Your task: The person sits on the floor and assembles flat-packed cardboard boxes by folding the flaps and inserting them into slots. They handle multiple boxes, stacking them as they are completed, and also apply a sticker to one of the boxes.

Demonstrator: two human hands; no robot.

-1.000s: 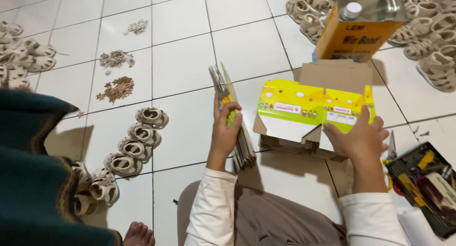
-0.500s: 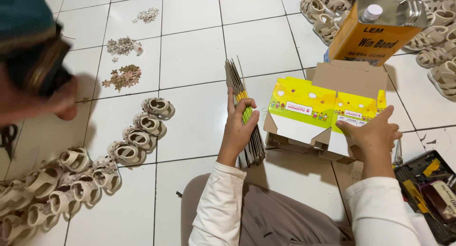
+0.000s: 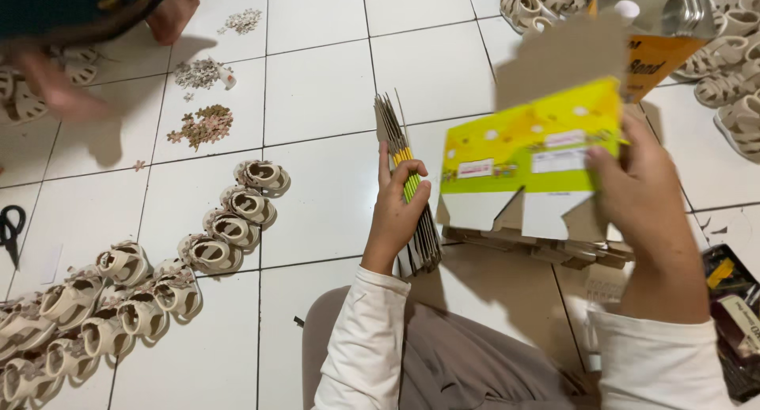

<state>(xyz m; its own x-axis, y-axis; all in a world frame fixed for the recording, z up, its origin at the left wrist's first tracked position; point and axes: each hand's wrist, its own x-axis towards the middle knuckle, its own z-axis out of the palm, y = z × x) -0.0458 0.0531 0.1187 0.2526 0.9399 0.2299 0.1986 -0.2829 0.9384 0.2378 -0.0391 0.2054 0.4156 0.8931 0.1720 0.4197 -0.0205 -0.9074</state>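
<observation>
Head view: right hand lifts flat carton, long axis left-right.

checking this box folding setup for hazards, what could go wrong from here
1. The left hand props a stack of flat cardboard blanks on edge; if the grip eases, they could fan out across the tiled floor.
2. The right hand lifts the yellow box close to the metal can behind it; a swing might knock the can over.
3. Small sandals lie in rows near the knee, so sliding blanks might scatter them.
</observation>
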